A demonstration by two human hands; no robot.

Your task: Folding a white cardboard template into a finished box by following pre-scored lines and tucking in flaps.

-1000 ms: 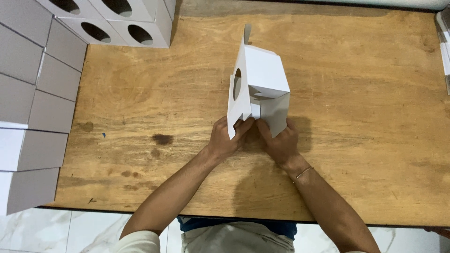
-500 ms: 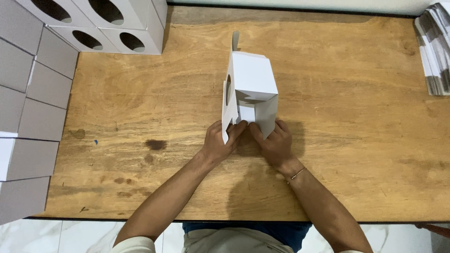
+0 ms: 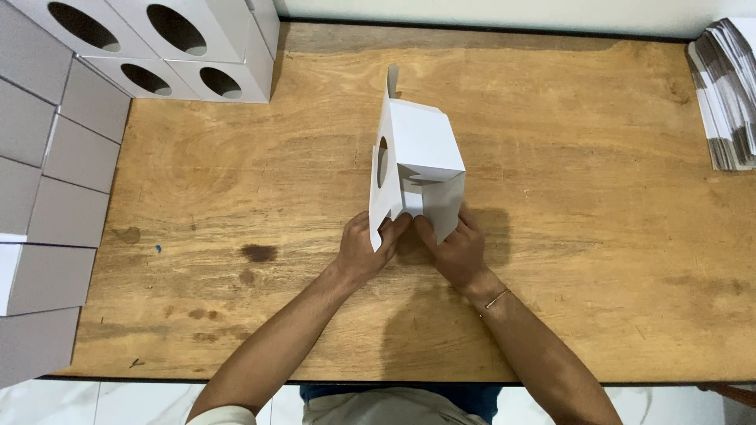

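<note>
Gripping the near flaps of a half-folded white carton (image 3: 417,169) at the centre of the wooden table (image 3: 591,236): left hand (image 3: 364,250) pinching the round-holed side panel, right hand (image 3: 457,250) curled around the lower right flap. Carton just beyond both hands, upright.

Bright, even overhead light; soft shadow on the counter (image 3: 598,260) right of the hands; sharp focus, slight wide-angle bending at the frame edges
</note>
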